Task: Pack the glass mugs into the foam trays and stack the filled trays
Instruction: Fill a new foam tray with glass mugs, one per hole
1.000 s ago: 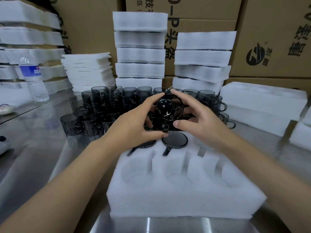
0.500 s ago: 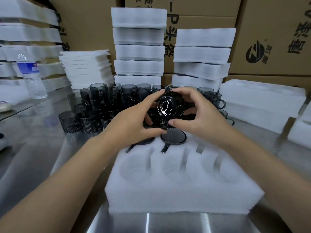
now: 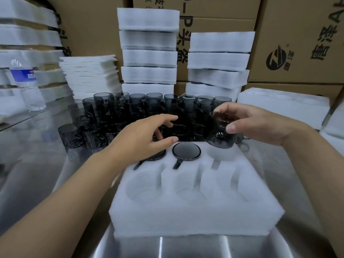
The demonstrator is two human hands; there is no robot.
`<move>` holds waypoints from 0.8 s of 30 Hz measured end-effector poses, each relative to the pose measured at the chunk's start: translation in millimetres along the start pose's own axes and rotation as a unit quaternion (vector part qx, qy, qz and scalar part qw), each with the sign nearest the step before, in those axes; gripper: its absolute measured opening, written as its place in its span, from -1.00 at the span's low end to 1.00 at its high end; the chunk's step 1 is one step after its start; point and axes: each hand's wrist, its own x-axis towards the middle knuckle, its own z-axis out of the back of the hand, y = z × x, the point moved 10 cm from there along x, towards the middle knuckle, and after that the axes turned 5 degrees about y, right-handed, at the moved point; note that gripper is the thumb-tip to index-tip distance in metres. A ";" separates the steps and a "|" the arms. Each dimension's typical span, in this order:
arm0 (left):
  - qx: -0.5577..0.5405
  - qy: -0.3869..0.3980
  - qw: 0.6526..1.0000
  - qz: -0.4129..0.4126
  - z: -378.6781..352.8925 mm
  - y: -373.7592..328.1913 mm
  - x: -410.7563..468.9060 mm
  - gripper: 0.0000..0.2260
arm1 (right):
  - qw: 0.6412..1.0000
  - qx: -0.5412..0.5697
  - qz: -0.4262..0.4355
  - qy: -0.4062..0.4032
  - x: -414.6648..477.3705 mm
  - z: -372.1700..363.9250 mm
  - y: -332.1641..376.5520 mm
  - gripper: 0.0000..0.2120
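A white foam tray (image 3: 195, 216) with round pockets lies in front of me on the steel table. Two dark glass mugs sit in its far row: one (image 3: 186, 151) in the middle pocket, another (image 3: 157, 157) at the far left, mostly hidden under my left hand. My right hand (image 3: 256, 123) grips a dark glass mug (image 3: 220, 134) just above the far right pocket. My left hand (image 3: 143, 138) hovers with relaxed fingers over the far left of the tray, holding nothing. Several loose dark mugs (image 3: 130, 116) stand crowded behind the tray.
Stacks of filled foam trays (image 3: 149, 58) rise at the back, with another stack (image 3: 219, 62) to their right. A pile of foam sheets (image 3: 89, 75) and a water bottle (image 3: 28, 86) stand at the left. One foam tray (image 3: 284, 103) lies at the right. Cardboard boxes (image 3: 297, 38) line the wall.
Both hands held one mug at the centre before. Now my left hand has let go and my right hand has carried the mug right and down over the far right pocket.
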 end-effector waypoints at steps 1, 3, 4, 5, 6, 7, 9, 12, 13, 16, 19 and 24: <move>0.001 -0.001 1.000 0.000 -0.1 0.7 0.0 -0.55 | 1.000 -0.010 -0.008 0.019 -1.2 -1.6 -2.7 -0.67; 0.000 -0.003 1.000 -0.002 0.0 1.2 0.0 -0.59 | 0.998 -0.024 -0.027 0.047 -2.3 -4.7 -9.8 -0.66; 0.000 -0.004 1.000 -0.003 0.1 1.5 0.0 -0.61 | 0.997 -0.029 -0.037 0.059 -2.5 -6.1 -13.6 -0.65; 0.001 -0.004 1.000 -0.003 0.1 1.9 0.1 -0.62 | 0.996 -0.033 -0.044 0.070 -2.9 -7.3 -16.6 -0.65; 0.002 -0.004 1.000 -0.001 0.1 2.3 0.3 -0.63 | 0.995 -0.037 -0.051 0.078 -3.4 -7.9 -19.1 -0.65; 0.003 -0.004 1.000 0.000 0.0 2.7 0.5 -0.64 | 0.994 -0.040 -0.058 0.083 -4.2 -7.6 -21.1 -0.64; 0.003 -0.004 1.000 0.002 0.0 3.2 0.9 -0.67 | 0.992 -0.048 -0.071 0.088 -5.8 -6.4 -24.2 -0.62; 0.004 -0.006 1.000 0.005 0.0 3.4 1.0 -0.69 | 0.992 -0.058 -0.081 0.082 -6.0 -5.2 -25.8 -0.56; 0.003 -0.005 1.000 0.006 -0.2 3.5 1.0 -0.69 | 0.992 -0.060 -0.084 0.079 -5.5 -5.5 -25.7 -0.53; 0.002 -0.006 1.000 0.008 -0.1 3.5 1.1 -0.69 | 0.987 -0.083 -0.099 0.091 -6.3 -9.9 -26.1 -0.49; 0.000 -0.007 1.000 0.009 0.3 3.4 1.1 -0.69 | 0.980 -0.115 -0.122 0.102 -8.5 -12.6 -29.7 -0.52; -0.001 -0.005 1.000 0.008 -0.5 3.9 1.1 -0.69 | 0.972 -0.155 -0.151 0.095 -9.4 -13.9 -35.3 -0.46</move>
